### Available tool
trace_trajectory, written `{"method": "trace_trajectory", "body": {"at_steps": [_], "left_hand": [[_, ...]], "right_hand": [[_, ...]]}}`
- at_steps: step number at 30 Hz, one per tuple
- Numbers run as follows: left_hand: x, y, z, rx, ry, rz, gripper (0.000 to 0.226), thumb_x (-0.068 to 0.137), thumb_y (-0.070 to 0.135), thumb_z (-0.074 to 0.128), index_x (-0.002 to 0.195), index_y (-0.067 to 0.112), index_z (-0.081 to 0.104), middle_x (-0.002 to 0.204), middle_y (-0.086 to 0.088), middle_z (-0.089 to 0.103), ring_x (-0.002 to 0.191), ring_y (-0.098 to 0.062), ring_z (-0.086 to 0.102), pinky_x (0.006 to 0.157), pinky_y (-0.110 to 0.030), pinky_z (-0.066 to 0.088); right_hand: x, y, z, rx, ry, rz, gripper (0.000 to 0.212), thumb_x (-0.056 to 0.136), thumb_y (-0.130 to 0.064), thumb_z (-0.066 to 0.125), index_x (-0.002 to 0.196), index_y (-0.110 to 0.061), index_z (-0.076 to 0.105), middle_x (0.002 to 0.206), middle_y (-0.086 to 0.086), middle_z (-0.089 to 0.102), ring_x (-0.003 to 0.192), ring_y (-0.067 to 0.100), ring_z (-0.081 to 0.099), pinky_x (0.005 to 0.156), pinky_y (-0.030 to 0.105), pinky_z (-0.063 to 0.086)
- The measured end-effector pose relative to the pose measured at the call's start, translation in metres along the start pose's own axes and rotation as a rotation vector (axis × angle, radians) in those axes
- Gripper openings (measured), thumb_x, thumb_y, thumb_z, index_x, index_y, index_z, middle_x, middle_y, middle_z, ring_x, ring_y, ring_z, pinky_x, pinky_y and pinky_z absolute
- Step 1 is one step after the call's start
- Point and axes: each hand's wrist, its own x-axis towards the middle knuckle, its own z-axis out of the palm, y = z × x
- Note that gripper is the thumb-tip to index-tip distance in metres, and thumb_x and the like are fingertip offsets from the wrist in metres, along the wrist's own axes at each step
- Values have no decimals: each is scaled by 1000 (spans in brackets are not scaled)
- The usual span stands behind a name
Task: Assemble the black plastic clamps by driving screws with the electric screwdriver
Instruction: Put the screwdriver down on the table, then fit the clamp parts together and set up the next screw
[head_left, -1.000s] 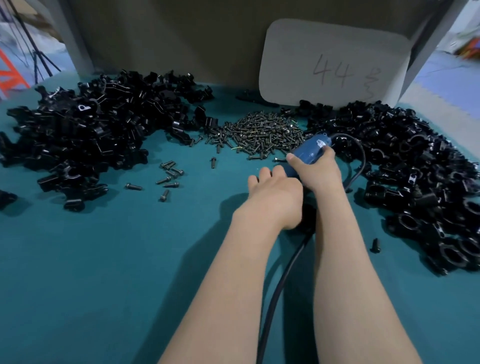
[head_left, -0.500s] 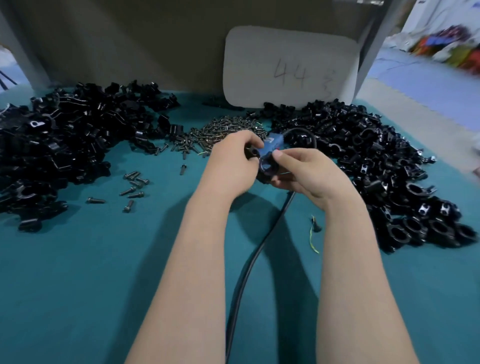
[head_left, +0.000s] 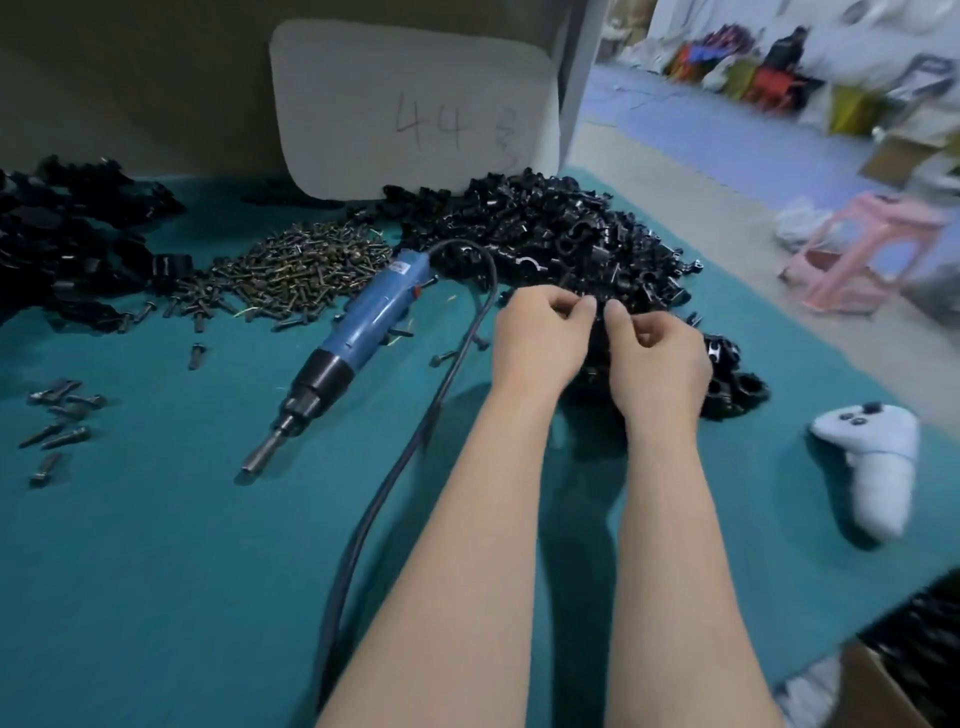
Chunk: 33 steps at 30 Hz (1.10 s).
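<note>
The blue electric screwdriver lies alone on the teal table, bit toward me and to the left, its black cable looping back past my left arm. Both my hands are at the near edge of the right-hand pile of black clamp parts. My left hand and my right hand have their fingers curled, and each pinches a black clamp part from the pile; the parts are mostly hidden by my fingers. A heap of dark screws lies behind the screwdriver.
A second pile of black clamp parts fills the far left, with several loose screws nearer. A white handheld controller lies at the right edge. A white board marked 44 leans at the back. A pink stool stands on the floor.
Both hands have let go of the screwdriver, which now lies on the table. They have moved right to the clamp pile. The view has swung to the right.
</note>
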Motion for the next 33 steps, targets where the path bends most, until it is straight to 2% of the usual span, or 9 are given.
{"method": "trace_trajectory", "body": {"at_steps": [3,7,11,14,18,22,27,30,33], "left_hand": [[0,-3,26,168,-29,26,23,95,21,56,114,17,69,113,-2,69,108,-19,60,84,-25,44],[2,-10,40,351,-64,44,18,96,23,54,102,22,70,122,-6,55,112,-26,51,92,-37,45],[5,-14,38,220,-61,36,12,94,20,55,93,23,67,117,-2,59,105,-20,56,85,-31,46],[7,-11,22,-58,2,-30,12,92,19,56,87,20,67,91,5,67,84,-13,61,71,-25,45],[13,-9,-22,-365,147,-102,20,91,14,56,75,25,61,78,9,63,79,-11,60,80,-30,51],[15,-25,-97,-536,490,-118,13,94,11,53,87,18,62,79,8,60,75,-7,56,74,-19,47],[6,-56,-205,-700,915,-217,10,96,11,48,96,12,58,79,3,52,67,-9,46,62,-18,39],[-5,-73,-250,-759,1040,-280,10,94,10,44,93,12,54,73,4,45,61,-9,38,57,-21,34],[-12,-86,-273,-816,1072,-313,14,92,8,43,83,1,51,68,6,36,56,-10,31,52,-19,31]], "right_hand": [[8,14,-7,-108,4,92,21,94,-36,55,100,-16,58,85,-6,53,87,16,50,69,24,30],[9,21,-4,-83,12,144,29,91,-16,54,117,-9,45,104,6,60,88,19,48,68,26,29],[5,12,0,41,162,46,36,88,-9,51,122,-9,39,96,6,56,82,18,47,59,21,23],[-2,-5,6,153,154,-92,25,89,-11,52,114,-12,49,84,-1,51,78,14,48,63,16,28],[-18,-39,34,283,-99,-145,10,88,-13,57,96,-19,57,75,-12,57,69,1,53,61,8,38],[-56,-81,92,288,-382,-227,7,90,-14,57,93,-19,61,83,-9,61,83,10,59,69,15,40],[-120,-135,168,230,-693,-403,21,93,-11,51,108,-12,66,107,3,67,102,18,60,88,24,44],[-154,-157,208,103,-827,-546,31,94,-13,45,118,-21,64,122,5,61,114,23,53,91,27,40],[-174,-169,244,-140,-962,-629,42,95,-16,44,134,-32,52,143,7,45,136,32,31,112,45,27]]}}
